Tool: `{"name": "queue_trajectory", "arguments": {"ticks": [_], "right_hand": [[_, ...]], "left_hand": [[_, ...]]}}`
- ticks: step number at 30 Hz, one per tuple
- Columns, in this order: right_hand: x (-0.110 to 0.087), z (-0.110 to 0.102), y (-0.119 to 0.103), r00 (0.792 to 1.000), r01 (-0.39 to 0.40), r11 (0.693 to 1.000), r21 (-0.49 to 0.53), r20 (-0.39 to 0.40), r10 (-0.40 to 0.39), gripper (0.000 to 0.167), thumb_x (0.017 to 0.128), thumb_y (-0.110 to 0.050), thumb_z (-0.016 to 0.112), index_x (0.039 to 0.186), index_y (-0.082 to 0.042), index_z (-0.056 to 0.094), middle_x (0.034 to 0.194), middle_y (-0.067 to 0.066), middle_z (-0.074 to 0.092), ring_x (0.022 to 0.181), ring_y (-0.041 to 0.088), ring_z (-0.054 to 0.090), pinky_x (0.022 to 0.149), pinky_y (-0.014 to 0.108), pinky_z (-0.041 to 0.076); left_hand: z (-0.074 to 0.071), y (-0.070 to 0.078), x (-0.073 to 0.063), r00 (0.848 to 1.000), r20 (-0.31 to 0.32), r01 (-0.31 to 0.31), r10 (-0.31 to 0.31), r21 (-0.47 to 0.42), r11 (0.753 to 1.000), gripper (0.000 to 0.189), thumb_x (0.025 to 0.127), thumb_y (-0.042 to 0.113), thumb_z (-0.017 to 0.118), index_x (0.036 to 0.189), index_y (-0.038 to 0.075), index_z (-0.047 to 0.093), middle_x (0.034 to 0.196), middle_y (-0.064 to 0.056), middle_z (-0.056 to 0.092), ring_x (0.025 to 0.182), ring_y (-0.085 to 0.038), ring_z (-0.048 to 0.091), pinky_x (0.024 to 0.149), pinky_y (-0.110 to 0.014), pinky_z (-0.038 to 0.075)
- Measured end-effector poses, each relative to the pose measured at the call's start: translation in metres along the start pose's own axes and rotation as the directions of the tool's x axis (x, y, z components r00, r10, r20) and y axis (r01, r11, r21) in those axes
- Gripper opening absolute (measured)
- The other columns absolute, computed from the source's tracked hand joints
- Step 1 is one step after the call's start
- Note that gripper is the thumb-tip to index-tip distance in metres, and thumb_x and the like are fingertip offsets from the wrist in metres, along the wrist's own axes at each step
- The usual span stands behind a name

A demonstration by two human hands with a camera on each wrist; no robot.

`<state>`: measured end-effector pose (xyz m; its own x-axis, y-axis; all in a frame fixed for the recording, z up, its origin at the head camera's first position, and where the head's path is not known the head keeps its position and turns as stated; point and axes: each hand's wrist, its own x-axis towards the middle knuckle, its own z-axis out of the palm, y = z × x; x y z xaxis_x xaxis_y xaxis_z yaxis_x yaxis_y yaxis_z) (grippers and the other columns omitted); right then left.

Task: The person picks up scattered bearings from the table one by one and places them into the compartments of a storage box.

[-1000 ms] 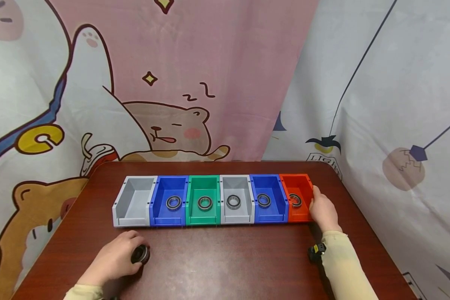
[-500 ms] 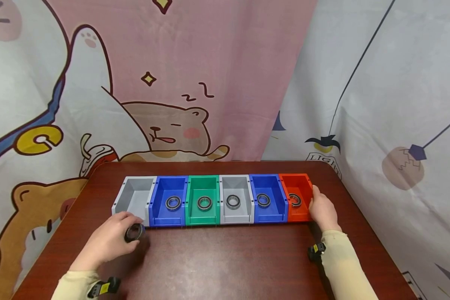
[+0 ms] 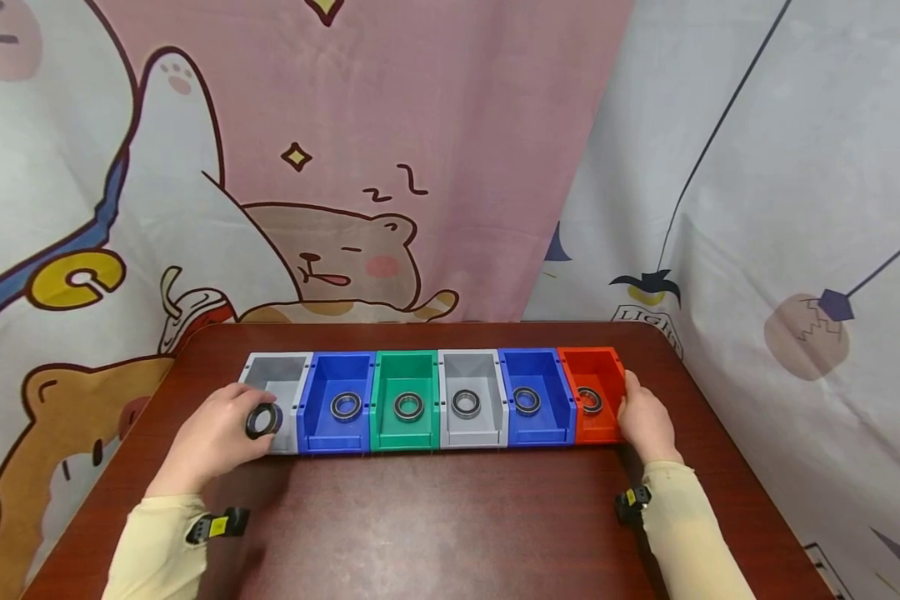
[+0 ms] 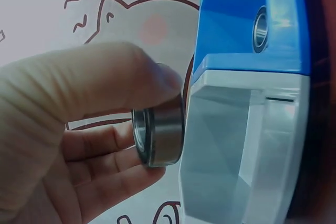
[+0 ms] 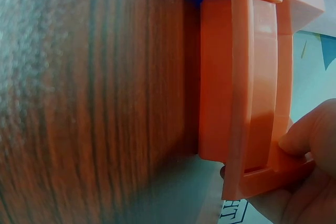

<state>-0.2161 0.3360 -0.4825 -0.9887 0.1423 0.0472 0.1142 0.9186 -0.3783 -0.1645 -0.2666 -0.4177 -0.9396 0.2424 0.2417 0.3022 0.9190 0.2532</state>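
My left hand (image 3: 213,435) pinches a ball bearing (image 3: 263,420) between thumb and fingers, over the front of the leftmost grey bin (image 3: 285,363). In the left wrist view the bearing (image 4: 164,132) is tilted on edge beside that bin's opening (image 4: 220,129). At the far end of the row, my right hand (image 3: 647,421) grips the outer side wall of the red bin (image 3: 606,367). The right wrist view has the thumb (image 5: 302,137) inside that wall and fingers outside it. One bearing (image 3: 589,401) lies in the red bin.
Between the end bins stand a blue bin (image 3: 345,367), a green bin (image 3: 407,367), a grey bin (image 3: 471,367) and another blue bin (image 3: 531,367), joined side by side. Each has one bearing lying flat. The row sits on a brown table (image 3: 450,517) before a printed curtain (image 3: 495,167).
My left hand has lifted the bearing off the table and carried it forward to the leftmost grey bin. The right hand has stayed on the red bin.
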Motion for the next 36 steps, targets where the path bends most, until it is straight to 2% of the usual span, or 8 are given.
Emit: {"name": "queue_trajectory", "arguments": {"ticks": [6, 16, 27, 36], "right_hand": [[0.000, 0.000, 0.000, 1.000, -0.005, 1.000, -0.002, 0.002, 0.005, 0.053, 0.097, -0.004, 0.049, 0.144, 0.009, 0.029, 0.108, 0.034, 0.056, 0.086, 0.043, 0.057, 0.085, 0.061, 0.048], [0.000, 0.000, 0.000, 1.000, -0.004, 1.000, -0.001, -0.004, 0.004, 0.053, 0.097, -0.004, 0.049, 0.145, 0.010, 0.029, 0.112, 0.036, 0.055, 0.090, 0.045, 0.058, 0.087, 0.062, 0.047], [0.001, 0.001, -0.001, 1.000, -0.025, 1.000, 0.002, 0.006, 0.025, 0.053, 0.098, -0.004, 0.048, 0.146, 0.009, 0.029, 0.111, 0.034, 0.055, 0.089, 0.043, 0.057, 0.087, 0.061, 0.047], [0.002, 0.001, 0.000, 1.000, -0.010, 1.000, 0.010, 0.003, 0.010, 0.051, 0.098, -0.004, 0.048, 0.144, 0.010, 0.030, 0.109, 0.035, 0.055, 0.086, 0.043, 0.057, 0.085, 0.062, 0.047]], "left_hand": [[0.001, -0.008, 0.016, 0.999, 0.002, 0.035, -0.035, -0.011, 0.999, 0.045, 0.070, 0.015, 0.083, 0.109, -0.002, 0.069, 0.107, -0.026, 0.061, 0.092, -0.038, 0.059, 0.076, -0.055, 0.052], [0.014, -0.021, 0.038, 0.994, 0.060, 0.088, -0.088, 0.005, 0.996, 0.046, 0.071, 0.017, 0.083, 0.109, -0.003, 0.068, 0.105, -0.026, 0.060, 0.087, -0.035, 0.058, 0.071, -0.052, 0.054], [0.045, -0.034, 0.048, 0.984, 0.133, 0.108, -0.117, 0.077, 0.991, 0.047, 0.067, 0.017, 0.082, 0.108, -0.002, 0.070, 0.100, -0.024, 0.061, 0.088, -0.038, 0.059, 0.072, -0.054, 0.052], [0.058, -0.032, 0.055, 0.974, 0.188, 0.102, -0.122, 0.111, 0.989, 0.046, 0.067, 0.015, 0.083, 0.108, -0.002, 0.070, 0.100, -0.024, 0.062, 0.094, -0.042, 0.059, 0.074, -0.058, 0.052]]}}
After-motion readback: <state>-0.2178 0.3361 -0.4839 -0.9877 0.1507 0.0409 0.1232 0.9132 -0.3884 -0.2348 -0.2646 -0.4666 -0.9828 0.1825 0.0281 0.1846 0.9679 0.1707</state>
